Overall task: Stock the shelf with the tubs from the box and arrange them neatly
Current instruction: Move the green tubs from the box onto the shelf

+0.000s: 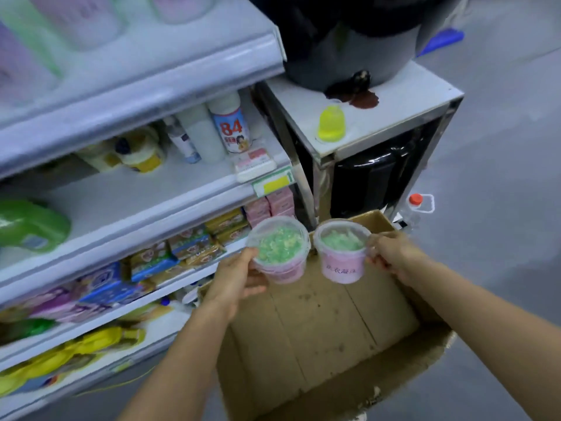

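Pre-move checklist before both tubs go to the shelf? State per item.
1. Left hand grip on the left tub: ok, fingers wrap its side.
2. Right hand grip on the right tub: ok, held at the rim and side.
3. Lids closed on both tubs: ok, clear lids sit flat, green contents inside.
4. Tubs clear of the cardboard box: ok, both held above its open top.
5. Box emptied: ok for the floor that shows; the near corner is hidden by the arms.
6. Free spot on the shelf: ok, bare space on the middle level left of the bottles; depth cannot tell.
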The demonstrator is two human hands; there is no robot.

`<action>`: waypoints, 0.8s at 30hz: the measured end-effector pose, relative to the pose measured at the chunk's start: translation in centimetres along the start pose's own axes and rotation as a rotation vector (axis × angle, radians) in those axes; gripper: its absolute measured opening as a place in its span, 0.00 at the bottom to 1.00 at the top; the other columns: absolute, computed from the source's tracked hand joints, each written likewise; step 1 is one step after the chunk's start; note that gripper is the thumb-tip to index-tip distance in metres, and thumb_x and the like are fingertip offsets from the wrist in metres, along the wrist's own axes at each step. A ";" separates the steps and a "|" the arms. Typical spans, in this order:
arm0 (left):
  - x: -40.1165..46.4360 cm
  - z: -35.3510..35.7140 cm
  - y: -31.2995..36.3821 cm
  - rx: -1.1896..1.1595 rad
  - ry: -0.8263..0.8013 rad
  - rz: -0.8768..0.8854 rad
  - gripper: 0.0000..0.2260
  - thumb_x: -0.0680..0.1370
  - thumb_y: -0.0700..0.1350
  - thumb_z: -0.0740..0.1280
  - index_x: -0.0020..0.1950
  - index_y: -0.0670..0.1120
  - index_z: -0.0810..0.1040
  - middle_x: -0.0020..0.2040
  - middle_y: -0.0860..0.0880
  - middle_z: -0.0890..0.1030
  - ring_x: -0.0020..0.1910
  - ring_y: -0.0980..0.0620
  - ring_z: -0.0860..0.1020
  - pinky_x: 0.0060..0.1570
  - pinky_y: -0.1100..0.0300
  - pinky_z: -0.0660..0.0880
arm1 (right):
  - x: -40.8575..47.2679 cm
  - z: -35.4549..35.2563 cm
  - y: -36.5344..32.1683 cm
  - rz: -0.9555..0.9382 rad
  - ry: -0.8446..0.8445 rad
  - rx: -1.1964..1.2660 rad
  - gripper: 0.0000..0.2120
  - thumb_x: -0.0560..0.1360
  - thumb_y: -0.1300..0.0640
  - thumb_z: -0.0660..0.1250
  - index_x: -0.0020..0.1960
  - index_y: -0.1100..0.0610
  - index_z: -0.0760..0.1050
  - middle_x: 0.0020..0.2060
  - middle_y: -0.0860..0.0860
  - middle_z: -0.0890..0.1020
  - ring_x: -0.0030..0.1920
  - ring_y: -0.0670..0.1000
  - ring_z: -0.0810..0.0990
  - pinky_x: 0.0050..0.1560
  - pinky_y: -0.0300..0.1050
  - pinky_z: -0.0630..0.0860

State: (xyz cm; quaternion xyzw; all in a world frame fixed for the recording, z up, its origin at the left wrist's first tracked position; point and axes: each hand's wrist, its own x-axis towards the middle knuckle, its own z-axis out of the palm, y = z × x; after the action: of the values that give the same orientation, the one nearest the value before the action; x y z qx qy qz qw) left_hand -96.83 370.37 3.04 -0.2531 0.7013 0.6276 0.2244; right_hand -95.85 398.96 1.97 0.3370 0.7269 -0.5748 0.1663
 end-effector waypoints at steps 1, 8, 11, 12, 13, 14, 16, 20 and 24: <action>-1.1 -1.1 0.6 -0.007 0.026 0.016 0.11 0.77 0.52 0.66 0.52 0.47 0.80 0.49 0.43 0.83 0.47 0.43 0.83 0.43 0.50 0.82 | -1.2 0.2 -1.3 -0.039 -0.015 -0.001 0.08 0.76 0.61 0.63 0.44 0.65 0.76 0.25 0.57 0.75 0.23 0.51 0.64 0.22 0.38 0.59; -7.5 -8.4 6.2 -0.061 0.200 0.152 0.12 0.77 0.51 0.64 0.47 0.43 0.80 0.40 0.41 0.84 0.36 0.42 0.84 0.34 0.55 0.80 | -8.6 2.5 -11.5 -0.327 -0.122 -0.064 0.11 0.75 0.63 0.61 0.34 0.61 0.74 0.21 0.55 0.75 0.17 0.47 0.63 0.18 0.32 0.58; -9.9 -11.8 8.8 -0.107 0.283 0.225 0.14 0.77 0.50 0.64 0.45 0.40 0.79 0.33 0.41 0.83 0.32 0.41 0.83 0.30 0.55 0.79 | -11.8 3.8 -16.5 -0.438 -0.159 -0.090 0.11 0.73 0.62 0.62 0.32 0.60 0.72 0.20 0.54 0.75 0.19 0.49 0.63 0.21 0.32 0.56; -10.7 -12.9 9.6 -0.113 0.296 0.253 0.14 0.77 0.51 0.63 0.44 0.40 0.79 0.30 0.42 0.83 0.31 0.41 0.83 0.28 0.56 0.79 | -12.8 4.2 -18.2 -0.472 -0.159 -0.085 0.12 0.73 0.61 0.62 0.31 0.61 0.71 0.19 0.54 0.74 0.19 0.50 0.63 0.21 0.32 0.56; -11.4 -14.0 10.4 -0.114 0.304 0.282 0.14 0.77 0.51 0.63 0.44 0.39 0.78 0.29 0.43 0.83 0.30 0.41 0.83 0.28 0.56 0.79 | -13.7 4.5 -19.9 -0.500 -0.159 -0.072 0.12 0.72 0.61 0.62 0.30 0.61 0.71 0.18 0.54 0.73 0.18 0.49 0.62 0.21 0.33 0.56; -12.1 -14.9 11.1 -0.113 0.309 0.309 0.14 0.77 0.50 0.63 0.43 0.40 0.78 0.29 0.45 0.83 0.31 0.40 0.83 0.30 0.54 0.79 | -14.5 4.9 -21.7 -0.525 -0.162 -0.054 0.12 0.72 0.61 0.62 0.30 0.61 0.70 0.17 0.54 0.72 0.17 0.49 0.62 0.20 0.33 0.56; -13.3 -16.5 12.5 -0.121 0.314 0.348 0.13 0.77 0.49 0.63 0.43 0.40 0.78 0.28 0.45 0.82 0.33 0.38 0.83 0.35 0.49 0.82 | -15.7 5.6 -25.2 -0.576 -0.182 -0.004 0.09 0.72 0.62 0.63 0.33 0.60 0.70 0.18 0.54 0.72 0.18 0.49 0.61 0.20 0.34 0.57; -14.6 -18.5 14.8 -0.140 0.334 0.392 0.13 0.76 0.48 0.65 0.42 0.39 0.79 0.34 0.40 0.81 0.35 0.36 0.83 0.33 0.52 0.82 | -17.4 7.7 -31.7 -0.621 -0.183 0.112 0.05 0.73 0.61 0.63 0.45 0.62 0.74 0.25 0.58 0.73 0.25 0.50 0.61 0.22 0.35 0.61; -15.1 -19.8 16.4 -0.138 0.305 0.427 0.13 0.75 0.50 0.65 0.45 0.41 0.82 0.37 0.41 0.84 0.36 0.39 0.84 0.35 0.51 0.82 | -17.7 10.5 -36.3 -0.631 -0.109 0.123 0.06 0.72 0.62 0.60 0.47 0.61 0.74 0.26 0.57 0.76 0.24 0.48 0.63 0.25 0.38 0.63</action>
State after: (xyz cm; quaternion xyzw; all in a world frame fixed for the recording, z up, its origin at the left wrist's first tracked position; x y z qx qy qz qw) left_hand -95.58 353.14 27.34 -0.2057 0.7202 0.6614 -0.0392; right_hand -109.45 379.70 36.42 0.0732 0.7495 -0.6579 -0.0019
